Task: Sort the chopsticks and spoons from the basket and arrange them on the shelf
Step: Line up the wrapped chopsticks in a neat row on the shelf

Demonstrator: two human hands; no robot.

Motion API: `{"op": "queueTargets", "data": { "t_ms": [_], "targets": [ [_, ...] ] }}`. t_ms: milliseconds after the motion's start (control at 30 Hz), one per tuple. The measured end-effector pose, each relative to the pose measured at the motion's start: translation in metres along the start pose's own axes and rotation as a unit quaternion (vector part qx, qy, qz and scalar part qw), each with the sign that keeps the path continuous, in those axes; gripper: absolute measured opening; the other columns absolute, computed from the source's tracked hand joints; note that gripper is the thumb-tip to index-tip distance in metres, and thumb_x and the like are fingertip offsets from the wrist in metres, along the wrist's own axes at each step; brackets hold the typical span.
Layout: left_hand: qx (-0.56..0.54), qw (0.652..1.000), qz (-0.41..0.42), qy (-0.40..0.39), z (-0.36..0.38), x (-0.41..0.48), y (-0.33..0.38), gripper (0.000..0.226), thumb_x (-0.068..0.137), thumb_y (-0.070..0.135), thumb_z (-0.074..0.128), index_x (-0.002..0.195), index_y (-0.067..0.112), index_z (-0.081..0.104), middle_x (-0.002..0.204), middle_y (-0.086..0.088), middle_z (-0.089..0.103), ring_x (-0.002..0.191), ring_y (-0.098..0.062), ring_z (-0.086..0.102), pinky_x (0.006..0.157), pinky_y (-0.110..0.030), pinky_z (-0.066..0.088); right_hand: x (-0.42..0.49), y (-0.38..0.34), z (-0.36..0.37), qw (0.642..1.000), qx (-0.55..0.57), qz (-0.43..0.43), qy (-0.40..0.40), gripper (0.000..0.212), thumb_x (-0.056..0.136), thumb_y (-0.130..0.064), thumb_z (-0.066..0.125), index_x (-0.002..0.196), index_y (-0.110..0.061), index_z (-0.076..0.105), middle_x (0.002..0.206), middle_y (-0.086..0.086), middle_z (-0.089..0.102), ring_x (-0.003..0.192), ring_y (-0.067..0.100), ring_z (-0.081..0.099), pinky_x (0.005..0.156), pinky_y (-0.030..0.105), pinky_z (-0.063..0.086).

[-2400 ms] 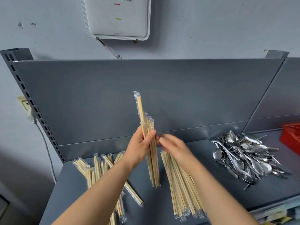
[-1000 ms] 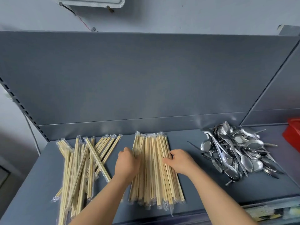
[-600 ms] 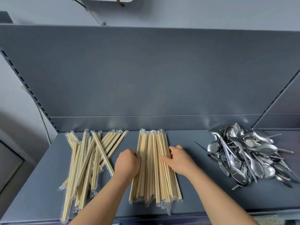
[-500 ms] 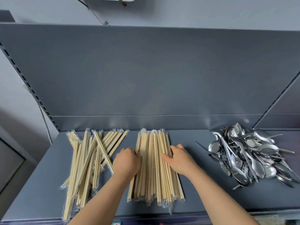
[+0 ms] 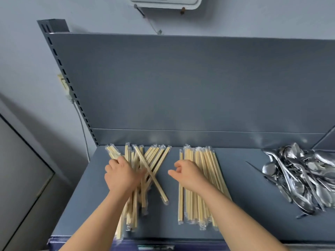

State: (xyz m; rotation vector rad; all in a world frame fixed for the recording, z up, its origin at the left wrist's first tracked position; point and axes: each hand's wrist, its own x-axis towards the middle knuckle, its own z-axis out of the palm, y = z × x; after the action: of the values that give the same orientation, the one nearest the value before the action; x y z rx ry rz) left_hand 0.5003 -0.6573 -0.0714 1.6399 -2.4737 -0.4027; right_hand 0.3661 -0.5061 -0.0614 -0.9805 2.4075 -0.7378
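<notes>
Head view, lower centre: I log the loose chopstick pile (image 5: 154,160), sticks crossed, mostly pointing toward frame top, directly under the left hand (image 5: 123,175); whether that hand grips any, I cannot tell. The right hand (image 5: 186,173), slack and empty, hovers just right of the pile, over the neat row (image 5: 208,160).

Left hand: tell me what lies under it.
The left hand rests on the crossed pile of wrapped chopsticks, which fans out beyond it. The sticks directly beneath, and whether its fingers grip any, are hidden.
</notes>
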Motion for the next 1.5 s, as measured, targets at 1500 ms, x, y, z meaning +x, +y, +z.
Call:
{"op": "queueTargets", "data": {
  "t_ms": [1500],
  "targets": [
    [-0.598, 0.699, 0.134, -0.368, -0.047, 0.008, 0.025, 0.03, 0.085, 0.022, 0.069, 0.101, -0.001, 0.057, 0.081, -0.018, 0.063, 0.07, -0.026, 0.06, 0.069, -0.039, 0.054, -0.012, -0.04, -0.014, 0.982, 0.186, -0.018, -0.023, 0.002, 0.083, -0.029, 0.073, 0.081, -0.03, 0.073, 0.061, -0.011, 0.067, 0.06, 0.002, 0.06, 0.06, 0.02, 0.051]
  ]
}}
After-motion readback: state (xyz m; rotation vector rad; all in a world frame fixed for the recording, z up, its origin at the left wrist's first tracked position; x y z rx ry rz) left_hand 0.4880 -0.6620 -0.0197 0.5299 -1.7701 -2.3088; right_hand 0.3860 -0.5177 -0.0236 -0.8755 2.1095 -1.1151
